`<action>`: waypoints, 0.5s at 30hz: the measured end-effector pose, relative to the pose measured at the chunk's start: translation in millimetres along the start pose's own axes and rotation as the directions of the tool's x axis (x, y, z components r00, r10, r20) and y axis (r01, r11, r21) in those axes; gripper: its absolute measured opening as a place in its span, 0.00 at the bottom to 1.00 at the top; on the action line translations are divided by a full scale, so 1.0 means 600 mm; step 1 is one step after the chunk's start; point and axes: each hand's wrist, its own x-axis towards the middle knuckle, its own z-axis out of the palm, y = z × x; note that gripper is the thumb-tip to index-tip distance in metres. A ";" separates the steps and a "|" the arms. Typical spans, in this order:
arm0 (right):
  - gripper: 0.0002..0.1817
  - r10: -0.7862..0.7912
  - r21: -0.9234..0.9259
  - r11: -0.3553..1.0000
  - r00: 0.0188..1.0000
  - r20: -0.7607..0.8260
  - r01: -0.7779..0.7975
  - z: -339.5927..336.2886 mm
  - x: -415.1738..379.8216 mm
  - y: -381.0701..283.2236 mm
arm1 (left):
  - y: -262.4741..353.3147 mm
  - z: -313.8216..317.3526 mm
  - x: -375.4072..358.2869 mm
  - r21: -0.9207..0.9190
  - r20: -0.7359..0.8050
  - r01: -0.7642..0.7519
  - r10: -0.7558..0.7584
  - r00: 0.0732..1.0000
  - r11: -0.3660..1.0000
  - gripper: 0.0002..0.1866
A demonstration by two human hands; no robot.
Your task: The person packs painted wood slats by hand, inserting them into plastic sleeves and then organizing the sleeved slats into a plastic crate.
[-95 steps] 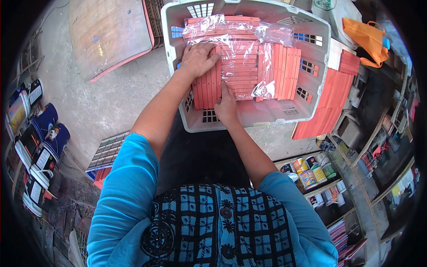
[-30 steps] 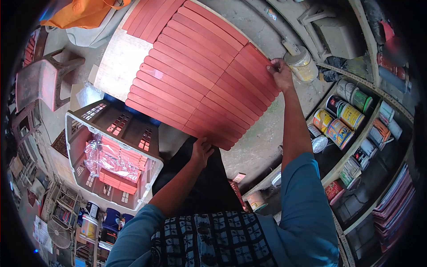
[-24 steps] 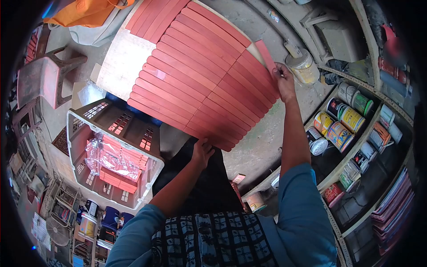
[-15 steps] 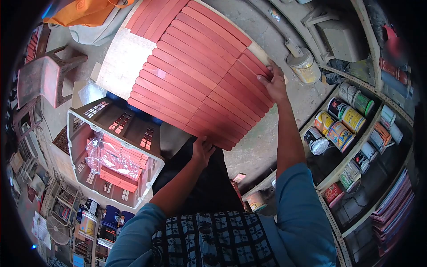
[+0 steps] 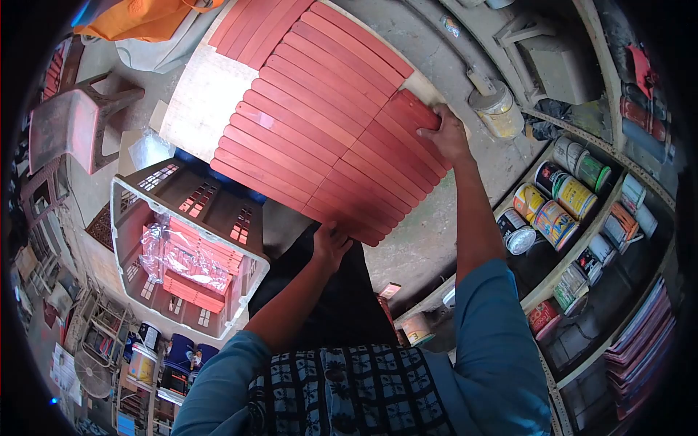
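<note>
Red wooden slats [image 5: 305,123] with rounded ends lie side by side in rows on a pale board [image 5: 203,94]. At the right edge of the rows, my right hand [image 5: 449,136] grips the outer end of a red slat [image 5: 414,109], thumb on the near side and fingers around the end. My left hand [image 5: 331,245] is closed at the near edge of the rows, its fingertips against the slat ends and partly hidden. More red slats [image 5: 196,251], partly under clear plastic film, are in a crate [image 5: 254,291] to the left.
A pink plastic chair [image 5: 65,134] stands at far left. Paint cans [image 5: 556,221] fill the shelf at right, near a stack of folded sheets [image 5: 643,349]. A paint-stained bucket [image 5: 498,109] is on the floor beyond the board. Orange cloth [image 5: 138,22] lies at top left.
The slat at my right hand has shifted and shows a broader, brighter face; the seam beside it no longer shows. My left hand stays at the near edge.
</note>
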 end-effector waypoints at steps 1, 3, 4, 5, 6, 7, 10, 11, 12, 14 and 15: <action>0.33 -0.064 -0.013 0.998 0.996 -0.069 0.063 0.006 -0.007 0.001 | 0.001 0.001 -0.002 0.004 -0.007 0.001 -0.001 1.000 1.000 0.41; 0.32 -0.196 -0.052 0.981 0.959 -0.206 0.189 0.016 -0.021 0.000 | -0.001 -0.006 0.002 0.022 -0.006 0.013 -0.013 1.000 1.000 0.40; 0.31 -0.273 -0.052 0.962 0.931 -0.243 0.269 0.021 -0.029 -0.021 | 0.000 -0.008 0.004 0.030 -0.005 0.017 -0.017 1.000 0.999 0.40; 0.31 -0.347 -0.055 0.937 0.896 -0.276 0.346 0.038 -0.039 -0.048 | -0.002 -0.012 0.005 0.038 -0.010 0.007 -0.007 1.000 0.999 0.39; 0.30 -0.416 -0.062 0.906 0.855 -0.308 0.419 0.054 -0.047 -0.080 | -0.005 -0.014 0.004 0.046 -0.013 0.000 0.001 1.000 0.999 0.39; 0.30 -0.470 -0.107 0.883 0.846 -0.252 0.458 0.070 -0.050 -0.121 | -0.006 -0.012 0.004 0.056 -0.014 -0.008 0.009 1.000 0.998 0.39; 0.28 -0.533 -0.117 0.844 0.843 -0.074 0.523 0.142 -0.040 -0.224 | -0.005 -0.006 0.002 0.033 -0.036 -0.012 0.013 0.999 0.999 0.38; 0.28 -0.544 -0.139 0.834 0.838 -0.041 0.534 0.163 -0.031 -0.242 | -0.004 -0.002 -0.003 0.027 -0.044 -0.018 0.019 0.999 0.999 0.38; 0.28 -0.552 -0.159 0.824 0.834 -0.007 0.544 0.178 -0.022 -0.260 | -0.002 0.002 -0.008 0.022 -0.053 -0.024 0.025 0.998 0.999 0.37; 0.26 -0.581 -0.158 0.811 0.807 -0.108 0.563 0.188 -0.022 -0.264 | -0.005 0.000 -0.009 0.001 -0.050 -0.032 0.032 0.998 0.999 0.36; 0.25 -0.588 -0.136 0.808 0.773 -0.239 0.573 0.168 -0.031 -0.266 | -0.010 -0.007 -0.005 -0.016 -0.038 -0.034 0.033 0.999 0.999 0.36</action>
